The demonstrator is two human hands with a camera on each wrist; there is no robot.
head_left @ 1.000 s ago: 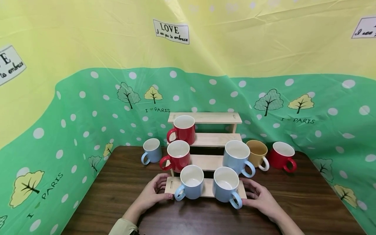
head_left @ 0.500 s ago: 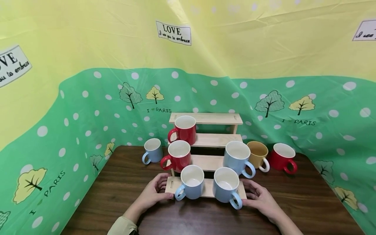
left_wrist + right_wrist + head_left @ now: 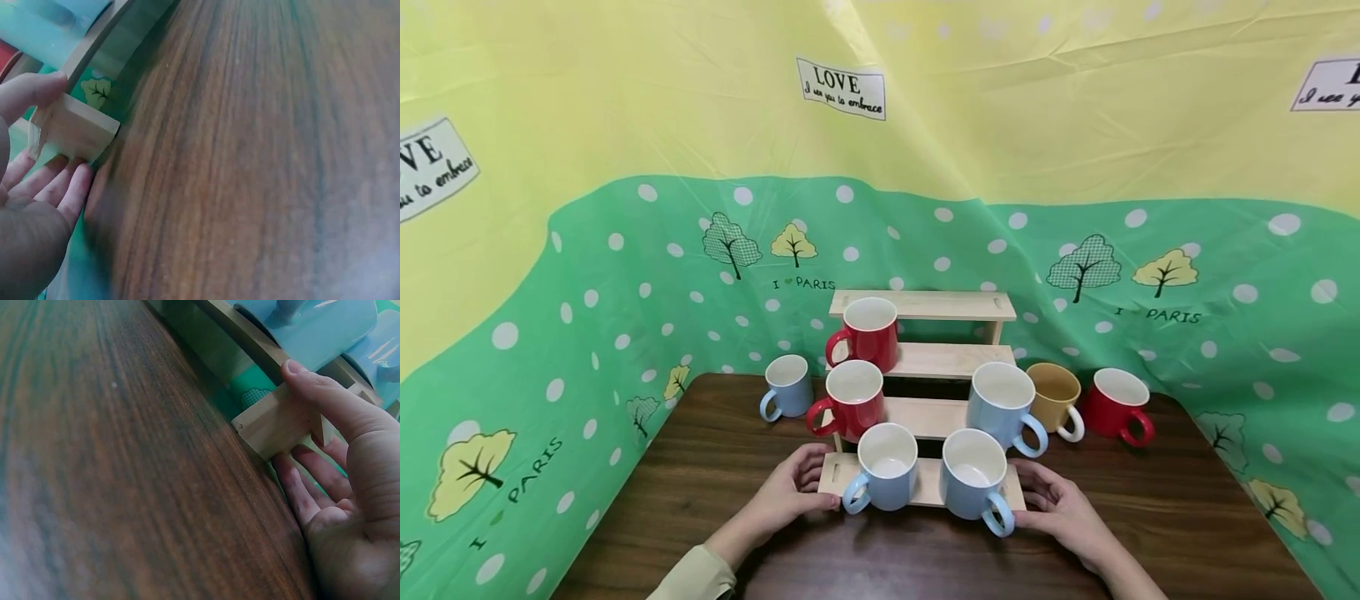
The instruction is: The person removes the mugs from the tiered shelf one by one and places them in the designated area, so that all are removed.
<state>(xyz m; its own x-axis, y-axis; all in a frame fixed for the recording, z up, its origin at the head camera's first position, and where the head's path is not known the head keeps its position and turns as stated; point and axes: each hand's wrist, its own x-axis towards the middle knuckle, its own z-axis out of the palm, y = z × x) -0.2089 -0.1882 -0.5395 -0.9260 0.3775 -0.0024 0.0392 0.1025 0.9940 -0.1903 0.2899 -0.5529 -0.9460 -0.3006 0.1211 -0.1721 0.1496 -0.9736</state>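
Observation:
A stepped wooden rack (image 3: pixel 927 414) stands on the table with several mugs on it. My left hand (image 3: pixel 792 492) grips the left end of its lowest step, thumb at the front edge and fingers around the side. At the opposite end my right hand (image 3: pixel 1060 508) holds the same step; the right wrist view shows its thumb on top of the wooden end piece (image 3: pixel 275 422). Two light blue mugs, a left one (image 3: pixel 887 471) and a right one (image 3: pixel 973 475), stand upright between the hands. Above them are a red mug (image 3: pixel 855 404) and another blue mug (image 3: pixel 1000 404). A second red mug (image 3: pixel 871 337) sits one step higher.
On the table (image 3: pixel 700 467), a blue mug (image 3: pixel 788 387) stands left of the rack. To the right are a tan mug (image 3: pixel 1054 400) with a white handle and a red mug (image 3: pixel 1117 406). A patterned cloth (image 3: pixel 940 233) hangs close behind the rack.
The head view has shifted slightly. Both hands keep their hold on the rack's lowest step, and the mugs stay in place.

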